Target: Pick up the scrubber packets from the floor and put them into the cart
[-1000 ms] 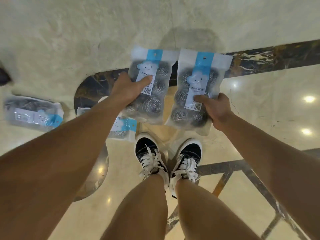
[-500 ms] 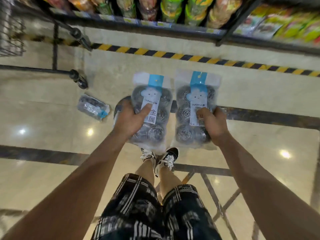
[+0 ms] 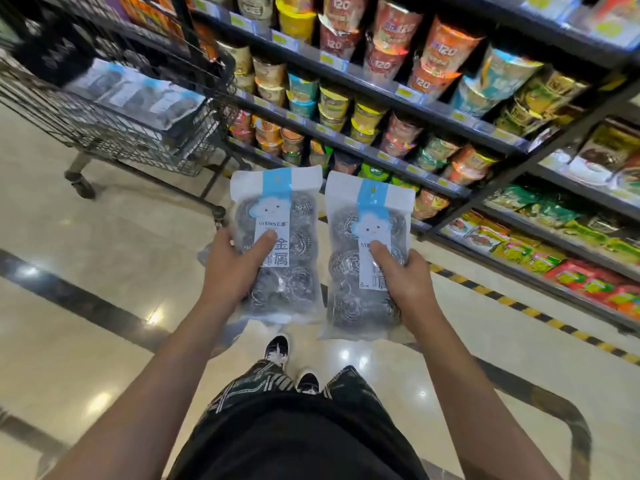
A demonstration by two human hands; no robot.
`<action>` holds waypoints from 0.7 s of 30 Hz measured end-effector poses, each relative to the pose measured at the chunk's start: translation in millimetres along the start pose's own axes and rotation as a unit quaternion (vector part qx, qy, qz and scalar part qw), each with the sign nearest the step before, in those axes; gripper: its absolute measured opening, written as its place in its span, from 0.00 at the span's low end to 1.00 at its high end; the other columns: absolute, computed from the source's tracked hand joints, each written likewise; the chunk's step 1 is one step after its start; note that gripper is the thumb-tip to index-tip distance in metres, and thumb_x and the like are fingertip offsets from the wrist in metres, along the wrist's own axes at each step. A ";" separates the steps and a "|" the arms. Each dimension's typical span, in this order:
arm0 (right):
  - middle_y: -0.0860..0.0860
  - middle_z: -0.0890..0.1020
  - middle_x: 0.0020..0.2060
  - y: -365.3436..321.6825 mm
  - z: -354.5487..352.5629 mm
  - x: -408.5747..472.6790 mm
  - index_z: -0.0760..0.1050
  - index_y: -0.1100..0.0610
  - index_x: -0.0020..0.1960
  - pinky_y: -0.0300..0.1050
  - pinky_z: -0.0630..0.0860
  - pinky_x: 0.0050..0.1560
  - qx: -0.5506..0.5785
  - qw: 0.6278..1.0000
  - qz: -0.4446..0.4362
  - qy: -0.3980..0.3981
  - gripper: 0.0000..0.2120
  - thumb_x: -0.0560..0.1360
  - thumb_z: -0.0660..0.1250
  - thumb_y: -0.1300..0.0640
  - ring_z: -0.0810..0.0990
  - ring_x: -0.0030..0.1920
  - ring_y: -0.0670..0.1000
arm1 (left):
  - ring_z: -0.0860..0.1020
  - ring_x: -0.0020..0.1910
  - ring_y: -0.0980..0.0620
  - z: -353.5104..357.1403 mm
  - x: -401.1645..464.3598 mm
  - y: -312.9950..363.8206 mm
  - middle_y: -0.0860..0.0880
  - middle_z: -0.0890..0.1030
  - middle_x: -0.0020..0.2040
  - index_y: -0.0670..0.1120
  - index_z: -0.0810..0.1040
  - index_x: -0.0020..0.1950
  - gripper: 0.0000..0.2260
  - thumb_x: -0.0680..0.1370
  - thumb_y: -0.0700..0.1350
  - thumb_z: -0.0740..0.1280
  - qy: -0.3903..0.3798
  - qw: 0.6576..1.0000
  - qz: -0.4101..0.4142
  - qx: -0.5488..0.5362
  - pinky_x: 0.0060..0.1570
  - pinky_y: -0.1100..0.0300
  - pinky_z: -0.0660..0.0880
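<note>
Nearest: dark plaid shorts [image 3: 291, 427] and two black-and-white shoes [image 3: 277, 349] on a glossy beige floor [image 3: 86, 244], light spots mirrored in it. Dark inlaid bands [image 3: 86, 306] cross the stone below and to either side of both grips.

Left hand [image 3: 230, 268]: grip closed round the left packet [image 3: 277, 247], thumb flat on its white label, fingers behind. Packet upright, clear plastic, steel scrubbers inside, blue-and-white header with a cloud face.

Right hand [image 3: 403, 280]: same grip on the right packet [image 3: 369, 258], thumb on the label. The two packets are side by side, just apart, both off the floor.

Right of the right grip: yellow-black hazard stripe [image 3: 519, 306] along the base of the shelves [image 3: 433, 109].

Beyond the left grip, up and left: black wire cart [image 3: 138, 133] on castors, blurred. More packets [image 3: 138, 95] of the same kind lie inside it.

Beyond both grips: black shelving in tiers, cup noodles [image 3: 398, 50] on the upper rows, flat snack bags [image 3: 554, 251] lower right, price tags on the shelf edges.
</note>
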State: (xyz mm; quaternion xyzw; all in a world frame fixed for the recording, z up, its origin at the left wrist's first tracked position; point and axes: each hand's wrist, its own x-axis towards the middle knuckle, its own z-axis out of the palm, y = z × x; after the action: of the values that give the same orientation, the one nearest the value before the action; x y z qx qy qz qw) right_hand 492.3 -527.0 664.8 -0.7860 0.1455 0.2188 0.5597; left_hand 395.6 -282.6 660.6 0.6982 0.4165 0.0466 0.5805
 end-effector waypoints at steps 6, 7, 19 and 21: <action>0.48 0.89 0.45 -29.0 57.6 -32.3 0.84 0.54 0.54 0.53 0.84 0.54 -0.075 0.990 -0.068 -0.098 0.16 0.75 0.76 0.43 0.88 0.47 0.49 | 0.84 0.41 0.54 -66.4 -50.5 -20.7 0.53 0.84 0.46 0.50 0.75 0.51 0.15 0.75 0.57 0.76 0.133 0.990 -0.023 -0.043 0.38 0.57 0.76; 0.48 0.89 0.45 -31.8 70.4 -35.3 0.84 0.54 0.55 0.54 0.84 0.55 -0.087 0.986 -0.072 -0.121 0.17 0.74 0.76 0.43 0.88 0.47 0.49 | 0.83 0.41 0.54 -77.9 -57.0 -26.2 0.53 0.84 0.46 0.51 0.74 0.50 0.15 0.75 0.58 0.76 0.157 0.986 -0.027 -0.050 0.38 0.57 0.76; 0.49 0.88 0.45 -52.1 244.0 -71.8 0.81 0.53 0.51 0.57 0.85 0.52 -0.184 0.952 -0.118 -0.215 0.21 0.69 0.76 0.38 0.87 0.45 0.51 | 0.84 0.46 0.49 -224.4 -55.7 -99.5 0.49 0.84 0.49 0.47 0.76 0.54 0.19 0.74 0.58 0.76 0.312 0.937 -0.083 -0.131 0.43 0.52 0.79; 0.49 0.88 0.45 -60.1 280.5 -72.4 0.81 0.54 0.51 0.57 0.85 0.51 -0.190 0.952 -0.116 -0.210 0.24 0.67 0.76 0.36 0.87 0.45 0.52 | 0.84 0.46 0.50 -253.1 -39.8 -106.7 0.50 0.84 0.49 0.47 0.76 0.54 0.18 0.75 0.56 0.76 0.319 0.933 -0.082 -0.148 0.41 0.54 0.78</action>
State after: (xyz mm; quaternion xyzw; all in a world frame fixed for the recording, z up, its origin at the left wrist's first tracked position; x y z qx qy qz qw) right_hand 407.6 -243.6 672.6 -0.8256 -0.1117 0.3362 0.4391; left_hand 174.6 -114.7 668.0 0.5160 0.6241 0.2796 0.5158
